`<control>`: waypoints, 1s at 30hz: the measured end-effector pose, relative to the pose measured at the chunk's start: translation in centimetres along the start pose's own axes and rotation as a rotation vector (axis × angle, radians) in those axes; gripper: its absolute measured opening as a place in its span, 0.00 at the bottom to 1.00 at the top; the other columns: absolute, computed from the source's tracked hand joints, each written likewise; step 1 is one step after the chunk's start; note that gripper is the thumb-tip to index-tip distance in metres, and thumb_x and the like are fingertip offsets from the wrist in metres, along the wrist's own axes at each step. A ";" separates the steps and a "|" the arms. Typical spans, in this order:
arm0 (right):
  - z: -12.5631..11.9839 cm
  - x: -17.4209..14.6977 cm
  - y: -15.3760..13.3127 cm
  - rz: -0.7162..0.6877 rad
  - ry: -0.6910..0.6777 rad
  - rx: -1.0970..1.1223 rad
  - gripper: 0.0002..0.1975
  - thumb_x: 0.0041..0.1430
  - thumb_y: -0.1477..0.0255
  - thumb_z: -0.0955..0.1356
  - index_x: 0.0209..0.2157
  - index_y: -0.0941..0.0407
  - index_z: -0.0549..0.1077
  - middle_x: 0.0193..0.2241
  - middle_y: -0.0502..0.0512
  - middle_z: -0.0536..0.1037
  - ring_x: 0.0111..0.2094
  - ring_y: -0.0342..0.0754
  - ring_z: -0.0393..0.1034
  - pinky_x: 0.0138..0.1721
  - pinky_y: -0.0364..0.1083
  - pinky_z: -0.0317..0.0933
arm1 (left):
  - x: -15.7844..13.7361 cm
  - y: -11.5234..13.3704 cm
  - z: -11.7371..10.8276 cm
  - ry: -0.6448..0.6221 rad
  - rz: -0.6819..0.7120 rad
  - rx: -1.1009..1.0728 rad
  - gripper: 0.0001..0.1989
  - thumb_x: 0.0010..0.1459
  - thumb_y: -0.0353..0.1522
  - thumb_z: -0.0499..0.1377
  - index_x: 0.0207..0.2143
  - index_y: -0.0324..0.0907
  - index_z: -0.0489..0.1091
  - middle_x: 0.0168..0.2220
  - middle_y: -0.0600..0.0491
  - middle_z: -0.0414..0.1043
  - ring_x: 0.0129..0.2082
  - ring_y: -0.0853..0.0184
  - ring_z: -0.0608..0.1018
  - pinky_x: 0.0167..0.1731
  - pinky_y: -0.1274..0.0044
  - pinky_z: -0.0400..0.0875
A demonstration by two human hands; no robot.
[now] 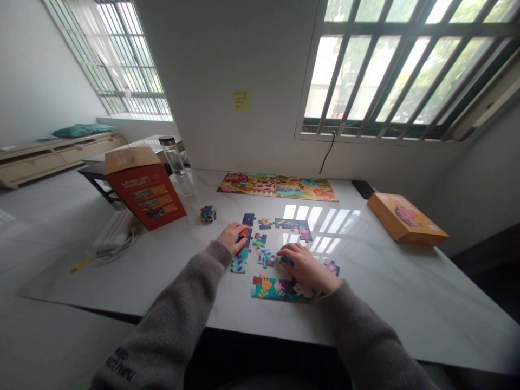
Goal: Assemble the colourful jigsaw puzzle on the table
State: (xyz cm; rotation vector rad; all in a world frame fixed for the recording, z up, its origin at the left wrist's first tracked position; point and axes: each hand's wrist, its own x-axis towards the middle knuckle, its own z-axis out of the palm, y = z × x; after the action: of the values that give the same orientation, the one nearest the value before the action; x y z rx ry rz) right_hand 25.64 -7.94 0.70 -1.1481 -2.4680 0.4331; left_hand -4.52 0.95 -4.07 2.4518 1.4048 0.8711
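Observation:
My left hand [232, 237] rests on the left strip of joined jigsaw pieces [239, 263], its fingers stretched over a red part. Under the bent fingers of my right hand [304, 264] is a dark blue puzzle piece [286, 261], partly hidden and pinched against the table. Loose between the hands lie a teal piece [260, 240] and a blue-white piece [266, 258]. A joined bottom strip [270, 288] runs below my right hand, which covers some of it. At the top sit a joined corner section [293, 223] and an orange-patterned piece [265, 223].
A stack of pieces [208, 213] stands left of the puzzle. Two finished puzzles [276, 187] lie at the back. A red box [146, 189], glass bottle [174, 157] and white power strip [116, 233] are left; an orange box [406, 219] and black phone [363, 189] are right.

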 end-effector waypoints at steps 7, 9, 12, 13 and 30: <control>-0.2 0.5 0.3 0.021 -0.030 -0.047 0.16 0.64 0.78 0.65 0.52 0.53 0.73 0.49 0.59 0.75 0.51 0.52 0.67 0.54 0.52 0.61 | -0.4 0.3 0.0 -0.010 -0.013 0.060 0.22 0.57 0.36 0.61 0.54 0.43 0.71 0.47 0.46 0.67 0.48 0.55 0.70 0.55 0.63 0.67; -0.7 1.1 0.1 0.022 -0.061 -0.065 0.15 0.65 0.77 0.64 0.52 0.54 0.73 0.47 0.59 0.76 0.49 0.52 0.68 0.52 0.51 0.62 | -0.4 0.5 -0.3 -0.014 -0.008 0.058 0.21 0.58 0.36 0.60 0.54 0.43 0.71 0.47 0.46 0.66 0.49 0.55 0.70 0.55 0.63 0.66; -1.4 2.6 -0.3 0.034 -0.111 -0.136 0.15 0.66 0.75 0.64 0.52 0.55 0.74 0.47 0.60 0.77 0.48 0.53 0.70 0.50 0.50 0.63 | -0.4 0.6 -0.6 -0.027 -0.002 0.052 0.21 0.58 0.35 0.59 0.54 0.43 0.70 0.48 0.46 0.66 0.49 0.55 0.70 0.56 0.64 0.66; -1.5 3.3 -0.4 0.046 -0.120 -0.171 0.15 0.66 0.74 0.64 0.52 0.56 0.74 0.47 0.60 0.77 0.47 0.53 0.71 0.49 0.49 0.63 | -0.4 0.6 -0.6 -0.027 -0.001 0.052 0.21 0.58 0.35 0.59 0.54 0.42 0.71 0.48 0.46 0.66 0.49 0.55 0.70 0.55 0.64 0.66; 0.8 9.4 -0.6 0.115 -0.102 -0.317 0.14 0.61 0.65 0.70 0.45 0.57 0.74 0.49 0.64 0.73 0.51 0.59 0.68 0.46 0.52 0.64 | -0.4 0.2 0.1 0.003 -0.020 0.051 0.21 0.56 0.34 0.61 0.53 0.44 0.72 0.47 0.47 0.66 0.49 0.56 0.70 0.55 0.63 0.67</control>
State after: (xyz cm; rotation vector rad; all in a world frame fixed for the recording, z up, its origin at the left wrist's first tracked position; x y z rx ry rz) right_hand 19.29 -1.05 2.18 -1.4288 -2.6344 0.1347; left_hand -4.50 0.57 -4.21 2.4700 1.4669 0.8450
